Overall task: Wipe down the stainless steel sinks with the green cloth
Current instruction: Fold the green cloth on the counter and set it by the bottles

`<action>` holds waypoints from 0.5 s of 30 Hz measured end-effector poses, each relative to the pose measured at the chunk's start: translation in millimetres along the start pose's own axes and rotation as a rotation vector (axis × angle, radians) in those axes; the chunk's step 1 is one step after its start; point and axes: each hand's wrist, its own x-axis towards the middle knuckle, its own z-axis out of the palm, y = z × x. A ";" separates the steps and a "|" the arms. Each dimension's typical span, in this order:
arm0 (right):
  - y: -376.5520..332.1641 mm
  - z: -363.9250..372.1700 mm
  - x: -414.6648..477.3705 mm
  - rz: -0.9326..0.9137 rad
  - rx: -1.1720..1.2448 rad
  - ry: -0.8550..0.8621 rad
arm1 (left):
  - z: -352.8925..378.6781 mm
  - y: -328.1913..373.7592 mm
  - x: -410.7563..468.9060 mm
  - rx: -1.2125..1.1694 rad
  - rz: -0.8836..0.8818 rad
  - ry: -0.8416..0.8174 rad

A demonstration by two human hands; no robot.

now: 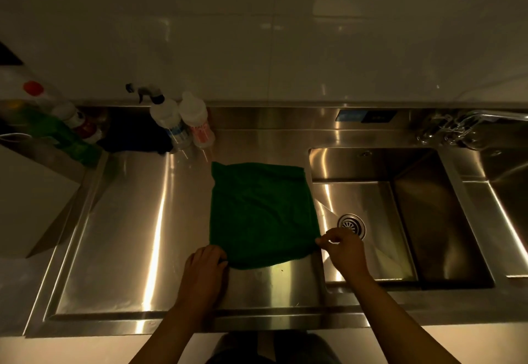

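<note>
While the green cloth [261, 215] lies spread nearly flat on the draining board [128, 235], both hands take it by its near edge. The left hand [204, 263] grips the corner at the cloth's 7 o'clock with curled fingers; the right hand [344, 246] pinches the corner at 5 o'clock between thumb and fingertips. The cloth's right edge runs just beside the rim of the first sink [371, 153], which sits at 3 o'clock from the cloth, with the drain strainer [351, 225] showing just beyond the right hand. A second sink [511, 192] is partly visible farther toward 3 o'clock, past the tap [457, 128]. A spray bottle [165, 118] stands at the cloth's 11 o'clock.

Handling: the cloth appears light, soft and limp; lifted by two corners it should sag and drape. Bunching or folding it into a pad would likely give a firmer hold for wiping the smooth steel.
</note>
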 end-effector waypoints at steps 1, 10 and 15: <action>-5.5 -2.4 5.2 0.027 0.045 -0.028 | -1.3 3.0 1.5 -0.042 -0.017 0.024; -27.1 4.2 34.5 0.035 0.095 0.059 | -3.4 19.5 20.2 -0.018 0.049 0.045; -12.7 5.2 36.1 0.134 -0.052 -0.057 | 4.8 7.5 17.6 0.098 0.080 -0.053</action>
